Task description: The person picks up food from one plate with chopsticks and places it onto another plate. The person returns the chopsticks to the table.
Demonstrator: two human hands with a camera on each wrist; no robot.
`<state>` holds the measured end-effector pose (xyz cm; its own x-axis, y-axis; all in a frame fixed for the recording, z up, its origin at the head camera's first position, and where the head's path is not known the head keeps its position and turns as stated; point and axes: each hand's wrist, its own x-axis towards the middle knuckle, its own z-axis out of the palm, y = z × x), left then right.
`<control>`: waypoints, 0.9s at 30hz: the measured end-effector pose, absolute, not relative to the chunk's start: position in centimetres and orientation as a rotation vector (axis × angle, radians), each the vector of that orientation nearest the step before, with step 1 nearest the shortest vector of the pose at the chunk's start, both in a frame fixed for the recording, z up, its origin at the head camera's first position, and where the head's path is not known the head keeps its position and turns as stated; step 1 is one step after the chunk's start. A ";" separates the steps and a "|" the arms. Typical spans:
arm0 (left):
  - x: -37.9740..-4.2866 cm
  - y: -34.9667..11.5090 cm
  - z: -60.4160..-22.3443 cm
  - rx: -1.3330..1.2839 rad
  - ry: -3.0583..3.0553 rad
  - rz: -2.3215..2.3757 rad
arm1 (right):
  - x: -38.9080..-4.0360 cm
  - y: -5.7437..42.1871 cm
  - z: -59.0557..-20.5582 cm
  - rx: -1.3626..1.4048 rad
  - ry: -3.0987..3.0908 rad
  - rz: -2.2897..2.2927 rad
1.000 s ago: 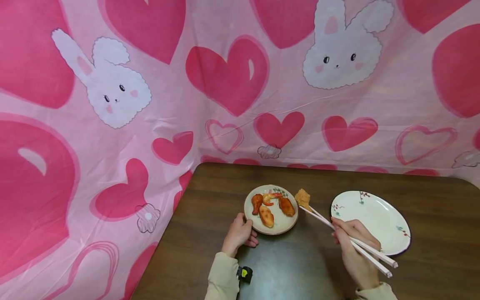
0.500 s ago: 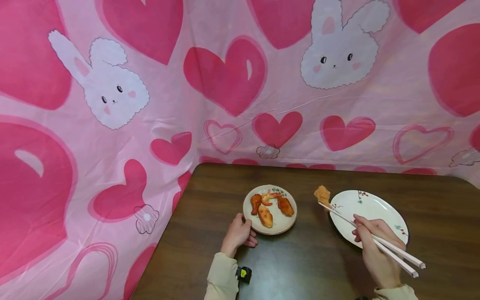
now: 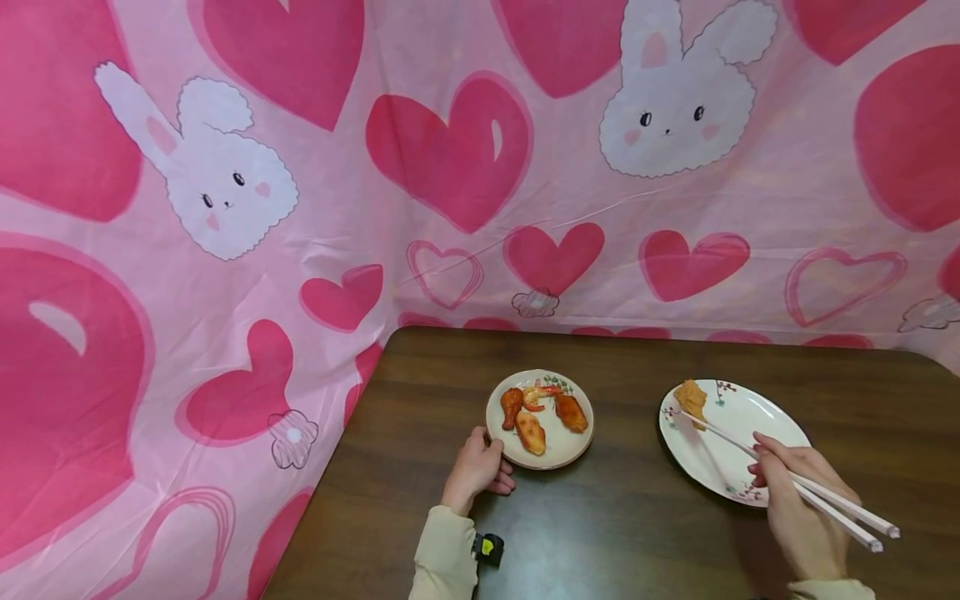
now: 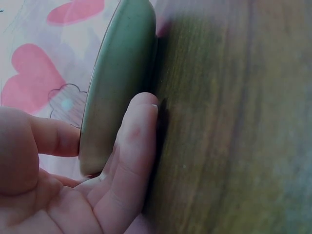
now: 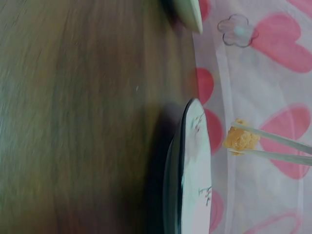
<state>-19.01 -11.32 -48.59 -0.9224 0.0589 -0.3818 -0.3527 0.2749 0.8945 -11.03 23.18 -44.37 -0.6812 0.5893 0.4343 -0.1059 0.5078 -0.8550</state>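
Observation:
In the head view, the left hand (image 3: 480, 471) pinches the near left rim of a small round plate (image 3: 564, 448). The left wrist view shows its thumb at the rim and other fingers along the plate's underside (image 4: 119, 78). My right hand (image 3: 810, 500) grips a pair of pale chopsticks (image 3: 851, 508), whose tips pinch a golden, crumbed piece of fried food (image 3: 692, 400). That piece overlaps the far left part of an oval white plate (image 3: 750, 410) in the head view. From the right wrist, the fried piece (image 5: 242, 137) appears raised beside the plate's rim (image 5: 184, 146).
On the round plate lie a drumstick (image 3: 512, 407), a shrimp (image 3: 538, 396) and two browned wing-like pieces, one of them a darker wing (image 3: 572, 412). A dark wooden table (image 3: 592, 533) carries both plates. Pink heart-print cloth (image 3: 450, 158) hangs behind and along the left.
The right hand has carried the fried piece in the chopsticks rightward, from beside the round plate to over the oval plate. The left hand stays at the round plate's rim.

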 end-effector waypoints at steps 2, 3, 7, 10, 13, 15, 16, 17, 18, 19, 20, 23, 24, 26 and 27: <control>-19.0 -11.3 -48.6 -0.268 2.213 1.685 | -11.0 23.6 -44.5 -0.433 -2.024 1.213; -19.0 -11.3 -48.6 -0.268 2.214 1.685 | -11.0 23.8 -44.6 -0.459 -2.029 1.215; -19.0 -11.3 -48.6 -0.263 2.217 1.685 | -10.9 24.6 -44.8 -0.550 -2.062 1.214; -19.0 -11.3 -48.6 -0.259 2.218 1.685 | -11.0 25.1 -44.8 -0.603 -2.089 1.220; -19.0 -11.3 -48.6 -0.260 2.220 1.684 | -11.0 25.5 -44.8 -0.651 -2.123 1.237; -19.0 -11.3 -48.6 -0.262 2.222 1.680 | -11.2 25.8 -44.8 -0.682 -2.155 1.234; -19.0 -11.4 -48.6 -0.264 2.224 1.677 | -11.2 26.0 -44.8 -0.698 -2.164 1.243; -19.0 -11.4 -48.6 -0.267 2.226 1.674 | -11.3 26.1 -44.9 -0.710 -2.169 1.241; -19.0 -11.4 -48.6 -0.270 2.228 1.670 | -11.4 26.3 -45.0 -0.716 -2.170 1.238; -19.0 -11.4 -48.6 -0.272 2.230 1.667 | -11.5 26.4 -45.1 -0.721 -2.167 1.236; -19.0 -11.4 -48.6 -0.274 2.232 1.665 | -11.6 26.4 -45.2 -0.723 -2.153 1.252; -19.0 -11.4 -48.6 -0.280 2.233 1.666 | -11.8 26.7 -45.3 -0.712 -2.117 1.275; -19.1 -11.4 -48.6 -0.281 2.231 1.669 | -11.9 26.7 -45.4 -0.709 -2.109 1.279; -19.1 -11.3 -48.7 -0.279 2.226 1.674 | -12.0 26.9 -45.4 -0.711 -2.102 1.294; -19.1 -11.3 -48.7 -0.277 2.222 1.679 | -12.0 26.9 -45.4 -0.715 -2.109 1.286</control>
